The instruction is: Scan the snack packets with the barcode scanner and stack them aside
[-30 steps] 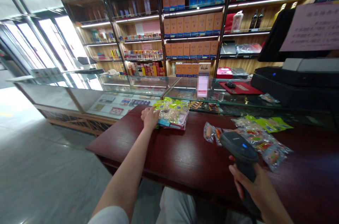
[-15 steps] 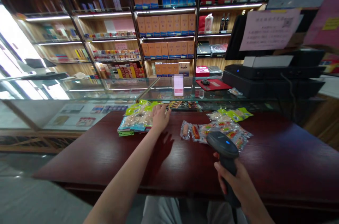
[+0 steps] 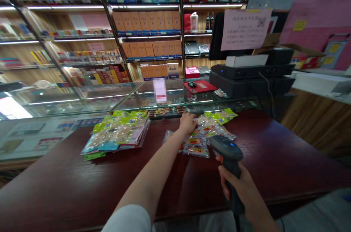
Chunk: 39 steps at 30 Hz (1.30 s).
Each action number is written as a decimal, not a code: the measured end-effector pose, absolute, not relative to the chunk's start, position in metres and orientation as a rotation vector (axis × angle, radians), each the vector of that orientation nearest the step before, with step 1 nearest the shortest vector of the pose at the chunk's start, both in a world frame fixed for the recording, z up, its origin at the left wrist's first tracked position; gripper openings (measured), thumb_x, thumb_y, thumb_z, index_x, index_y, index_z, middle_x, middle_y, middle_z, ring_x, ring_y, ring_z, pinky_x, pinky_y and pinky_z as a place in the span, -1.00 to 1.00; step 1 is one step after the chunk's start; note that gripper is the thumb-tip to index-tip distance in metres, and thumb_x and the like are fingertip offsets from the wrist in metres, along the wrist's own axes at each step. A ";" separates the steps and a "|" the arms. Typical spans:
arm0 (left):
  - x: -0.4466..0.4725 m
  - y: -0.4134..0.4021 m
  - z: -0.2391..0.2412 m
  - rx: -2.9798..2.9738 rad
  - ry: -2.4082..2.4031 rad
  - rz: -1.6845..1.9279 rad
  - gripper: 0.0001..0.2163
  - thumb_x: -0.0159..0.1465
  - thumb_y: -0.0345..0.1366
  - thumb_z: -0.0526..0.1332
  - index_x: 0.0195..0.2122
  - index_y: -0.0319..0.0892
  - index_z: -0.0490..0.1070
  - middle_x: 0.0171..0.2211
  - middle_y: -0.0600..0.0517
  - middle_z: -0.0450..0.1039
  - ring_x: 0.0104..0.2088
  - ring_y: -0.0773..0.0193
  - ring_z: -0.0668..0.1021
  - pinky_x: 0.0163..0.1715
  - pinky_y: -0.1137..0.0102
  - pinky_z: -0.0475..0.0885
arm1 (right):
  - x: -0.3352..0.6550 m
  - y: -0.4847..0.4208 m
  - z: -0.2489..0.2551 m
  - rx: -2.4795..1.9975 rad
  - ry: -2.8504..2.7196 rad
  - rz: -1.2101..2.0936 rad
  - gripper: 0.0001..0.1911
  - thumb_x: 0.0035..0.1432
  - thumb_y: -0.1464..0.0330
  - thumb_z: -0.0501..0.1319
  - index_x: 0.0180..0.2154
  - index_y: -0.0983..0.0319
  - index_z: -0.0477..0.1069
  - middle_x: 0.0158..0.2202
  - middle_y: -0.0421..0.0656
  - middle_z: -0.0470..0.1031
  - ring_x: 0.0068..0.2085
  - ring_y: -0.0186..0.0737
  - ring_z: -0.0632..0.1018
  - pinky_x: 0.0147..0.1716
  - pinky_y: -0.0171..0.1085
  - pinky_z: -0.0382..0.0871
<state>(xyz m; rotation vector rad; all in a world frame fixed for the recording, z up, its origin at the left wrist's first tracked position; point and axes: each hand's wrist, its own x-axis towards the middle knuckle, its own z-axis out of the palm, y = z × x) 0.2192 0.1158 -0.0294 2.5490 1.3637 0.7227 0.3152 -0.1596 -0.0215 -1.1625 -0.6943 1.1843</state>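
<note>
1. Head cam: R hand (image 3: 242, 184) wrapped round grip of dark scanner (image 3: 227, 148), fingers closed on handle; blue light lit on top, head pointing far-left, held up nr near-right part of dark red table (image 3: 68, 188).
2. L hand (image 3: 188, 123) stretched out to far side of table, palm down, fingers part bent; can't tell if they've hold of anything. It's at far-left edge of snack packets (image 3: 219, 129).
3. Snack packets: loose heap, R of table's middle, clear wrappers w/ red & yellow print, bright green ones at far end. Scanner sits in front of heap's near-right part; L forearm covers some at left.
4. Packet stack (image 3: 117, 133), green-topped, on table's left, well apart from both hands.
5. Beyond table: glass counter (image 3: 126, 102) w/ pixelated card (image 3: 160, 91), mouse (image 3: 192, 84) on red mat (image 3: 207, 86).
6. Far right: monitor (image 3: 216, 38) w/ pink notice (image 3: 244, 29) on it.
</note>
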 end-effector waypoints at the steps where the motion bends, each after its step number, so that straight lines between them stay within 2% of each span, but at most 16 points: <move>1: 0.227 0.123 -0.032 2.529 1.370 0.686 -0.75 0.20 -0.29 0.18 -0.09 -0.13 0.46 -0.05 -0.17 0.41 0.05 -0.04 0.35 0.05 0.12 0.24 | 0.319 -0.158 -0.022 -1.153 -0.681 1.207 -0.42 -0.07 0.09 0.42 -0.10 0.25 0.32 -0.70 -0.40 0.32 -0.76 -0.45 0.28 -0.80 -0.47 0.17; 6: 0.256 0.152 -0.041 2.299 1.376 0.628 -0.75 0.15 -0.30 0.25 -0.13 -0.15 0.46 -0.09 -0.20 0.48 0.03 -0.06 0.43 0.02 0.11 0.28 | 0.335 -0.151 -0.025 -1.128 -0.626 1.229 -0.50 -0.03 0.11 0.41 -0.17 0.23 0.30 -0.71 -0.42 0.30 -0.77 -0.48 0.27 -0.80 -0.48 0.17; 9: 0.266 0.163 -0.047 2.240 1.302 0.627 -0.72 0.08 -0.31 0.32 -0.15 -0.14 0.46 -0.14 -0.16 0.52 -0.06 0.02 0.51 -0.04 0.21 0.33 | 0.340 -0.149 -0.026 -1.128 -0.611 1.220 -0.51 -0.02 0.11 0.40 -0.16 0.23 0.30 -0.70 -0.42 0.30 -0.77 -0.49 0.26 -0.80 -0.48 0.17; 14: 0.269 0.171 -0.046 2.161 1.273 0.682 -0.47 -0.20 -0.42 0.45 -0.13 -0.19 0.45 -0.21 -0.11 0.53 -0.18 0.09 0.53 -0.16 0.34 0.38 | 0.343 -0.148 -0.026 -1.125 -0.578 1.226 -0.50 -0.03 0.12 0.41 -0.16 0.24 0.31 -0.68 -0.42 0.31 -0.76 -0.49 0.27 -0.80 -0.49 0.18; 17: 0.264 0.167 -0.039 2.125 1.296 0.681 -0.50 -0.32 -0.45 0.47 -0.26 -0.24 0.46 -0.34 -0.03 0.50 -0.28 0.13 0.51 -0.27 0.38 0.37 | 0.340 -0.149 -0.027 -1.109 -0.583 1.217 -0.48 -0.05 0.12 0.42 -0.15 0.24 0.32 -0.71 -0.42 0.31 -0.77 -0.50 0.26 -0.80 -0.50 0.17; 20: 0.254 0.158 -0.031 2.124 1.324 0.696 -0.68 -0.27 -0.40 0.46 -0.47 -0.24 0.41 -0.50 0.07 0.40 -0.38 0.20 0.48 -0.36 0.40 0.34 | 0.335 -0.150 -0.028 -1.094 -0.593 1.218 -0.45 -0.06 0.11 0.42 -0.12 0.25 0.32 -0.71 -0.41 0.32 -0.78 -0.49 0.26 -0.81 -0.50 0.17; 23: 0.235 0.146 -0.023 2.048 1.280 0.870 -0.76 -0.21 -0.40 0.42 -0.57 -0.23 0.36 -0.58 0.12 0.32 -0.44 0.26 0.44 -0.40 0.42 0.33 | 0.326 -0.152 -0.028 -1.071 -0.615 1.211 -0.44 -0.06 0.11 0.42 -0.10 0.25 0.32 -0.70 -0.41 0.32 -0.78 -0.49 0.26 -0.81 -0.49 0.16; 26: 0.208 0.130 -0.014 1.875 1.110 1.091 -0.81 -0.13 -0.38 0.37 -0.50 -0.24 0.38 -0.54 0.09 0.38 -0.45 0.29 0.45 -0.41 0.42 0.36 | 0.316 -0.157 -0.025 -1.060 -0.635 1.211 -0.42 -0.06 0.10 0.42 -0.09 0.26 0.32 -0.70 -0.41 0.31 -0.78 -0.48 0.27 -0.81 -0.49 0.16; 31: 0.148 0.088 -0.009 1.521 0.887 1.359 -0.66 0.01 -0.22 0.31 -0.20 -0.20 0.35 -0.28 0.00 0.49 -0.34 0.24 0.53 -0.40 0.37 0.45 | 0.296 -0.161 -0.020 -1.077 -0.709 1.200 -0.45 -0.02 0.09 0.39 -0.11 0.28 0.33 -0.71 -0.41 0.30 -0.77 -0.48 0.26 -0.80 -0.49 0.16; 35: 0.099 0.055 -0.029 1.603 1.015 1.556 -0.72 0.04 -0.24 0.32 -0.26 -0.21 0.36 -0.31 0.01 0.48 -0.30 0.25 0.52 -0.24 0.34 0.44 | 0.274 -0.158 -0.018 -1.076 -0.791 1.233 -0.41 -0.02 0.06 0.37 -0.08 0.30 0.31 -0.72 -0.42 0.30 -0.77 -0.48 0.26 -0.80 -0.48 0.16; 39: 0.070 0.044 -0.057 1.562 1.065 1.667 -0.72 0.08 -0.27 0.30 -0.20 -0.19 0.35 -0.26 -0.01 0.49 -0.24 0.22 0.53 -0.15 0.31 0.42 | 0.250 -0.155 -0.016 -1.071 -0.872 1.288 -0.41 -0.01 0.07 0.35 -0.07 0.29 0.27 -0.70 -0.42 0.30 -0.77 -0.49 0.25 -0.81 -0.50 0.13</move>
